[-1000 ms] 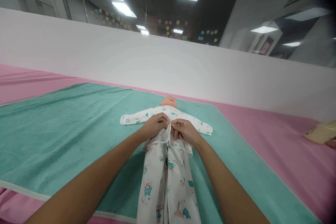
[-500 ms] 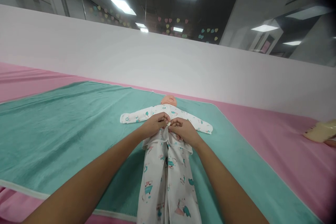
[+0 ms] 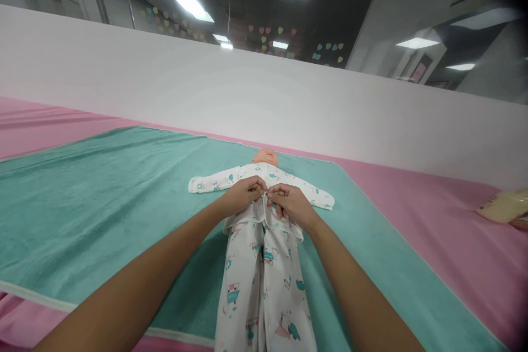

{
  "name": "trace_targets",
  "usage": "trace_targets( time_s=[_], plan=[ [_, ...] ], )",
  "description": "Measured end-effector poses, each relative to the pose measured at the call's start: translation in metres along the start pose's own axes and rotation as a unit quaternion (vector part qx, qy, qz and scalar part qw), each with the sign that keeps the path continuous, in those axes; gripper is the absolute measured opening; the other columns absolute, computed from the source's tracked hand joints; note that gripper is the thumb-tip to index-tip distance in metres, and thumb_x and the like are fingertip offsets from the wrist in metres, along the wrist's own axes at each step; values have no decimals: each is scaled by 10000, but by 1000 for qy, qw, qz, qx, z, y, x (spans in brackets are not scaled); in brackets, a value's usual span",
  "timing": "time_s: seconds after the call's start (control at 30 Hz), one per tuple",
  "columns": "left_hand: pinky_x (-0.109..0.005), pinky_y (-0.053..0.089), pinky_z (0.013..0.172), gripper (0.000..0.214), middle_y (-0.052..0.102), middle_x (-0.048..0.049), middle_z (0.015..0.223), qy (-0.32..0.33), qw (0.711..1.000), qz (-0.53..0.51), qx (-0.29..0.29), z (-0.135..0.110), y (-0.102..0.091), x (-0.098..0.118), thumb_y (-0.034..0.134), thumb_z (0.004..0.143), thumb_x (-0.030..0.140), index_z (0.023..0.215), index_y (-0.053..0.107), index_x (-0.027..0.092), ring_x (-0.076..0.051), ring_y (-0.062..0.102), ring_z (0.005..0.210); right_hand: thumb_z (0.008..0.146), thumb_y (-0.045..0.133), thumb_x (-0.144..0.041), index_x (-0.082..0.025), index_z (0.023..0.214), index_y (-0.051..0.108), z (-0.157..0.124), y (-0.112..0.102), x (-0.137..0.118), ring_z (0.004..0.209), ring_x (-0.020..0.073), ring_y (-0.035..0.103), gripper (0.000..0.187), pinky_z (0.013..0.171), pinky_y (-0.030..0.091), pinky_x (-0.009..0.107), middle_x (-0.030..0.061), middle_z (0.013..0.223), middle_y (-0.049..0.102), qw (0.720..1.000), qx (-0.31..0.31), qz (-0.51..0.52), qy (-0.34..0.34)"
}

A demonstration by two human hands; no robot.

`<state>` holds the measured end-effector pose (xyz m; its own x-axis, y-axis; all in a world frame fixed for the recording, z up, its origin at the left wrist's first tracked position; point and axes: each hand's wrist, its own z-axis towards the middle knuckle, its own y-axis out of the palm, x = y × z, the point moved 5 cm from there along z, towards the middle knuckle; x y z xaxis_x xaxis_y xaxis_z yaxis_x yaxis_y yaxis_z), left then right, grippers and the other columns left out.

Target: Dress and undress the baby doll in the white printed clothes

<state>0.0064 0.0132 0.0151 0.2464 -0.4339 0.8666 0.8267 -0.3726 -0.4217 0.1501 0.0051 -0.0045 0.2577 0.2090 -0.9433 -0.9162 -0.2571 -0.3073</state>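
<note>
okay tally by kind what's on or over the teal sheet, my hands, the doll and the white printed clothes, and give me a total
Hands: 2 (left hand, right hand)
Doll: 1
White printed clothes: 2 (top, trousers)
Total: 5

Left hand (image 3: 246, 194) and right hand (image 3: 291, 203) pinching, fingertips just beside each other.
The bare left forearm (image 3: 152, 269) slants in from the near left, the bare right forearm (image 3: 357, 278) from the near right. The left fingers bend toward their thumb; the right thumb and index finger meet, other fingers curled below.
</note>
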Motion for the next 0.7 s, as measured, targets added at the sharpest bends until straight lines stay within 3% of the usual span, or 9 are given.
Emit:
trace_targets(
  time_s=[0.4,0.7],
  plan=[
    [-204,348,557,151,474,37,633,4,1000,8,-2,-2,1,4,426,805,282,865,531,192,-97,442,591,762,529,-349,-174,849,593,0,-3,2,369,55,471,206,340,294,169,3,675,620,999,26,-12,17],
    [-214,378,598,165,559,19,702,8,1000,19,-7,-1,1,0,428,816,304,887,537,202,-113,501,659,738,548,-293,-179,903,571,-5,-4,-6,375,56,455,202,385,376,169,-15,623,618,997,-13,-69,24]
  ],
)
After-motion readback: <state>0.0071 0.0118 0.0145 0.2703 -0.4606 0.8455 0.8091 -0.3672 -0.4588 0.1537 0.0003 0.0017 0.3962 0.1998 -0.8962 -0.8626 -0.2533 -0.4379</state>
